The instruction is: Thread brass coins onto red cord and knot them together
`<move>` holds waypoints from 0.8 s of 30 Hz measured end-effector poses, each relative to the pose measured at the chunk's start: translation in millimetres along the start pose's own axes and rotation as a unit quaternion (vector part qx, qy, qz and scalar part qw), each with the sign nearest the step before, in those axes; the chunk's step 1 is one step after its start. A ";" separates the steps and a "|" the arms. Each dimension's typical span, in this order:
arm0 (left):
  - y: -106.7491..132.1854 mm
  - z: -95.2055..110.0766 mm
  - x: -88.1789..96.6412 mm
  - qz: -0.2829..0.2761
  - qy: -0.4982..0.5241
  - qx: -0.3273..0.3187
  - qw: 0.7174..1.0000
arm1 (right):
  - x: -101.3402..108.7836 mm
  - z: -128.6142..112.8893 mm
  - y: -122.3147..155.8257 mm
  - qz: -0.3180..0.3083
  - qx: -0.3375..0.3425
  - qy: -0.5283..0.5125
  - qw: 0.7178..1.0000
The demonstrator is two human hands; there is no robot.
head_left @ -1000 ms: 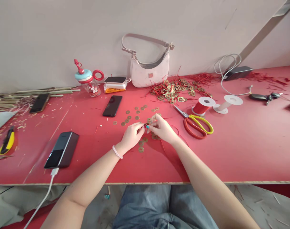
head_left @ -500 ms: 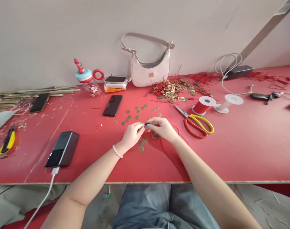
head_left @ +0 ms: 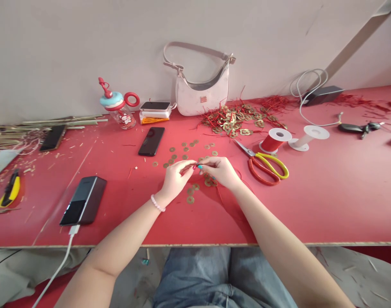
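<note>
My left hand [head_left: 178,176] and my right hand [head_left: 218,171] meet fingertip to fingertip just over the table. Both are closed in a pinch on a small dark brownish thing that looks like a coin seen edge-on; the fingers hide most of it. Thin red cord [head_left: 220,196] trails from beneath my right hand onto the table. Loose round coins with holes lie around: some beyond the hands [head_left: 184,157], several nearer me [head_left: 190,199], and others partly under my right hand [head_left: 208,182].
Scissors [head_left: 262,164] lie right of my hands, near a red cord spool [head_left: 272,142] and a bare white spool [head_left: 306,139]. Coins tied with red cord [head_left: 232,119] are heaped before a pale handbag [head_left: 201,98]. Leftward are a phone [head_left: 152,141], power bank [head_left: 84,201], cup [head_left: 121,113] and utility knife [head_left: 10,190].
My fingers have shifted slightly: the left fingers are straighter and the two pinches lie a little differently. Both hands stay at the same spot, and the things on the table have not moved.
</note>
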State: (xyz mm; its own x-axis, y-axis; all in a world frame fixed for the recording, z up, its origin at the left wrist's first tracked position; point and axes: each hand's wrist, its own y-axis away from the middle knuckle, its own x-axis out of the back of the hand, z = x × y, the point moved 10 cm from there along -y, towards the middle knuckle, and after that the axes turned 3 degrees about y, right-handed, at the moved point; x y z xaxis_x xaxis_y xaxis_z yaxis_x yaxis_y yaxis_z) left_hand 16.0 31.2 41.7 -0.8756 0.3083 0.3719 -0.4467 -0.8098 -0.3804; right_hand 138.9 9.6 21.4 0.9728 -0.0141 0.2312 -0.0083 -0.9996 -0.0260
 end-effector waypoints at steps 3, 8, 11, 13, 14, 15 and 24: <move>-0.8 6.5 2.8 0.007 -0.022 -0.022 0.999 | 1.1 -0.2 -0.2 0.000 -0.002 0.006 1.000; -1.5 9.1 1.5 -0.003 -0.016 -0.029 0.999 | 1.9 2.2 -0.1 0.001 -0.009 0.017 1.000; -1.3 10.2 2.5 0.001 -0.025 -0.032 0.999 | 2.7 1.7 0.3 0.007 -0.009 0.028 1.000; -1.1 11.0 3.6 0.006 -0.027 -0.031 0.999 | 3.4 0.9 0.8 0.014 -0.012 0.039 0.999; -1.0 11.2 3.8 0.007 -0.023 -0.028 0.999 | 3.5 0.6 1.1 0.015 -0.015 0.044 0.999; -0.9 11.4 3.9 0.008 -0.017 -0.026 0.999 | 3.3 0.3 1.3 0.016 -0.018 0.047 0.999; -1.2 13.0 6.7 0.028 0.041 -0.009 0.999 | 0.6 4.2 2.6 0.003 -0.021 0.043 0.999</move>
State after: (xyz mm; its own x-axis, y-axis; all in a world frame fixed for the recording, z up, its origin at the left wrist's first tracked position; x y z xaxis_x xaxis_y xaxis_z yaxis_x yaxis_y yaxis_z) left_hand 13.1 27.8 55.7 -0.9109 0.3035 0.2795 -0.3994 -0.8184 -0.4132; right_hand 140.5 7.1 17.4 0.9492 -0.0193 0.3141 -0.0248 -0.9996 0.0134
